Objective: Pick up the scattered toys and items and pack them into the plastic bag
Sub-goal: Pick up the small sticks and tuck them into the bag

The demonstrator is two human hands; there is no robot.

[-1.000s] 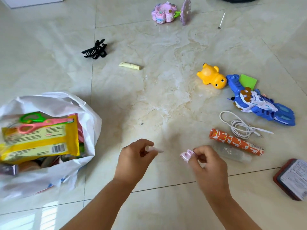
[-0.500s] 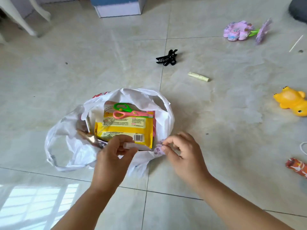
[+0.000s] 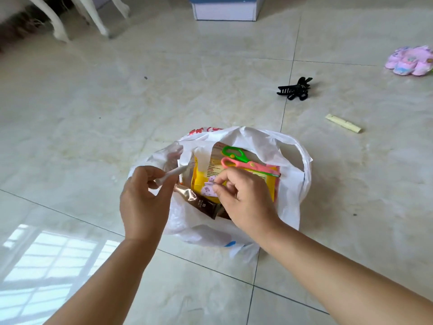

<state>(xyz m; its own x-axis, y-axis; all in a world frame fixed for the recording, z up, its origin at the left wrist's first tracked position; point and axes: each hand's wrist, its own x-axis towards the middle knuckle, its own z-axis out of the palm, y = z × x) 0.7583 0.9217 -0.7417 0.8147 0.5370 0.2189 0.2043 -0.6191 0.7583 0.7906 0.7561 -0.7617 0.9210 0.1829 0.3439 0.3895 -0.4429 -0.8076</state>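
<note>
My left hand (image 3: 145,202) hovers over the near left rim of the white plastic bag (image 3: 290,184), its fingers curled around a small white stick-like piece (image 3: 173,175) that points up and to the right, over the bag's mouth. My right hand (image 3: 243,200) is just beside it, above the middle of the bag, with thumb and forefinger pinching a small lilac patterned item (image 3: 208,190) held right over the contents. What that item is, I cannot tell.

The bag sits open on the tiled floor (image 3: 93,113). Inside it lies a yellow packet (image 3: 203,177), and across the top of that packet rest scissors with green and pink handles (image 3: 243,160). A brown and gold wrapper (image 3: 199,201) lies at the near side of the opening, between my two hands.

Still on the floor, well apart from the bag, are a black hair claw (image 3: 295,89) beyond and to the right, a pale yellow stick (image 3: 343,123) further right, and a pink plush toy (image 3: 412,61) at the far right edge. A blue and white box (image 3: 225,8) stands at the far side, white furniture legs (image 3: 58,22) to its left.
</note>
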